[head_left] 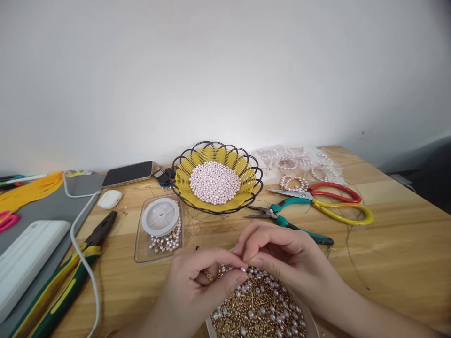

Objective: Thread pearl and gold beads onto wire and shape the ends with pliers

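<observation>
My left hand [192, 284] pinches a small white pearl bead [243, 269] between thumb and forefinger. My right hand [292, 251] is closed in a pinch right beside it, fingertips almost meeting the left ones; what it grips is too small to make out. Just beneath both hands is a container [313, 324] heaped with gold beads and white pearl beads [262, 311], partly covered by my hands. Some gold beading [208, 275] shows behind the left fingers.
Beyond the hands stands a yellow basket [181, 180] of pink pearls. Teal pliers [282, 220] and red-yellow scissors [326, 199] lie right of it, near bagged bead loops [292, 183]. Leftward are a clear box [139, 253] with a spool, large pliers [70, 281], a white cable [84, 256] and a phone [127, 173].
</observation>
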A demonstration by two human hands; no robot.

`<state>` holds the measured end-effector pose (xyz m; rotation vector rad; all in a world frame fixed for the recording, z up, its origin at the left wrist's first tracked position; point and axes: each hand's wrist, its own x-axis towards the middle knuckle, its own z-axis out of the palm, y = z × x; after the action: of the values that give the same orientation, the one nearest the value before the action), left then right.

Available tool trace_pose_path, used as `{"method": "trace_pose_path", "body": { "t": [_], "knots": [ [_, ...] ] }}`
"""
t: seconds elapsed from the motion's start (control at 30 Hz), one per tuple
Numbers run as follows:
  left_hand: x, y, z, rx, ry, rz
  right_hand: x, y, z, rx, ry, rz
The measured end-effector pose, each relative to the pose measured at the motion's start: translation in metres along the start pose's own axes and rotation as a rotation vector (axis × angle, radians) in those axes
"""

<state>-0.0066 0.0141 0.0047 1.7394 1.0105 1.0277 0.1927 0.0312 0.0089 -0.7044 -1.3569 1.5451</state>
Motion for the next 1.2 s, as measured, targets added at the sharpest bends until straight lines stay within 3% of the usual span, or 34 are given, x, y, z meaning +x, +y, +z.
{"method": "trace_pose_path", "body": {
  "t": [0.43,0.57,0.77,1.03,1.2],
  "knots": [
    [0.0057,0.0068,0.0015,-0.099,0.088,-0.107,-0.0021,0.0027,-0.0002,-0.173,0.051,-0.116],
    [0.0042,0.0045,0.0022,-0.02,0.097,-0.012,-0.0038,0.0029,0.0017,-0.298,0.064,-0.146],
    [-0.0003,0.0025,0.0027,0.078,0.102,0.087,-0.003,0.0032,0.003,-0.239,0.09,-0.146],
    [-0.0034,0.0005,0.0035,0.062,0.05,0.017,-0.0031,0.0056,-0.001,-0.362,0.023,-0.295],
    [-0.0019,0.0038,0.0027,-0.144,-0.071,-0.16,-0.0053,0.0048,-0.0021,-0.42,-0.006,-0.315]
  ]
}}
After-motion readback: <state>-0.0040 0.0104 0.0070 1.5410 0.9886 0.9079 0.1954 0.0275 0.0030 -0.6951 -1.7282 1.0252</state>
